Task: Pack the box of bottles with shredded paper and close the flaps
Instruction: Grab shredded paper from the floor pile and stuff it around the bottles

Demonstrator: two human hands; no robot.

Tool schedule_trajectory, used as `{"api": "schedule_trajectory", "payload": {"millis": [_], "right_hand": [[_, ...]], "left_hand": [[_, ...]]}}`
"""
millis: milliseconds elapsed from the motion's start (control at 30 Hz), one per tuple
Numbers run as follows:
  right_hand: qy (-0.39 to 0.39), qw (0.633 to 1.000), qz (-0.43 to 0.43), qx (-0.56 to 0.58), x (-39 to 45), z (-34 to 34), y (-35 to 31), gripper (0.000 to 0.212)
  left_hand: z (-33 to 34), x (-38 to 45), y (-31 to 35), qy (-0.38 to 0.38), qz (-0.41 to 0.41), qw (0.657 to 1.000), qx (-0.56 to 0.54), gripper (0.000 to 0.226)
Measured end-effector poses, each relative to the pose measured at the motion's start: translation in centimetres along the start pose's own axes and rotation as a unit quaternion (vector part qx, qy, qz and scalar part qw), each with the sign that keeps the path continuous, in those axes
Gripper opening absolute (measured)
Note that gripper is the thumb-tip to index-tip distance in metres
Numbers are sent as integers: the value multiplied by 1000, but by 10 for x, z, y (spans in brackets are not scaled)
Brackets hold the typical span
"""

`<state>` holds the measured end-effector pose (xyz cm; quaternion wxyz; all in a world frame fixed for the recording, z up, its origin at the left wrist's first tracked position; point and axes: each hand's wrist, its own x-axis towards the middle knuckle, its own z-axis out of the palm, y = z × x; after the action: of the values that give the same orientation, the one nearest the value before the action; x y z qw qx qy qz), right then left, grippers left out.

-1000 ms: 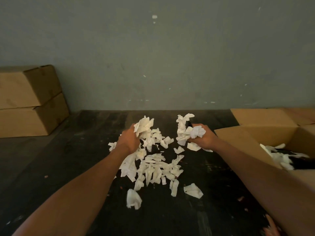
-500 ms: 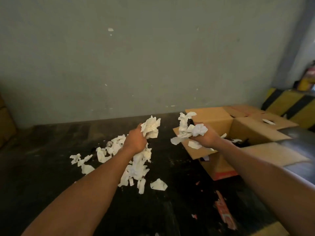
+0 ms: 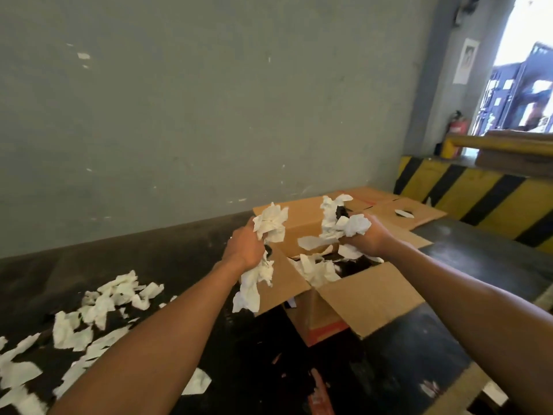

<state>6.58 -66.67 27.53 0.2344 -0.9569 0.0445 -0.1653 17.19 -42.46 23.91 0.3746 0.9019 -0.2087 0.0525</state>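
An open brown cardboard box (image 3: pixel 368 298) stands on the dark floor, all flaps spread outward. White shredded paper (image 3: pixel 314 269) lies inside over dark shapes; the bottles are mostly hidden. My left hand (image 3: pixel 244 250) is closed around a bunch of white paper shreds (image 3: pixel 269 224) above the box's left flap, with strips hanging below the fist. My right hand (image 3: pixel 369 236) grips another bunch of shreds (image 3: pixel 339 224) directly above the box opening.
A loose pile of paper shreds (image 3: pixel 89 313) is scattered on the floor at the left. A grey wall (image 3: pixel 209 115) runs behind. A yellow-and-black striped barrier (image 3: pixel 478 193) stands at the right, with a red fire extinguisher (image 3: pixel 456 130) beyond it.
Both hands have carried their bunches of shreds rightward from the floor pile to above the box. The view has turned right, so the box fills the middle.
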Motion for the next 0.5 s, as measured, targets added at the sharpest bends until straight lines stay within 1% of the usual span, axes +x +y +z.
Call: {"api": "schedule_trajectory", "payload": {"millis": [67, 167, 267, 367, 433, 500], "right_hand": [[-4, 1000, 0, -7, 23, -7, 33, 17], [-37, 999, 3, 3, 62, -10, 82, 15], [-86, 996, 4, -38, 102, -3, 129, 13], [-112, 993, -5, -44, 130, 9, 163, 25], [-133, 989, -24, -57, 144, 19, 182, 32], [-160, 984, -30, -66, 154, 31, 196, 33]], "left_hand": [[29, 27, 16, 4, -7, 1000, -15, 38], [73, 66, 38, 0, -18, 1000, -20, 38], [112, 100, 51, -6, -42, 999, -19, 39], [148, 128, 48, -13, -66, 998, 1, 44], [172, 145, 41, -24, -86, 996, 13, 43], [188, 154, 31, -37, -105, 994, 17, 38]]}}
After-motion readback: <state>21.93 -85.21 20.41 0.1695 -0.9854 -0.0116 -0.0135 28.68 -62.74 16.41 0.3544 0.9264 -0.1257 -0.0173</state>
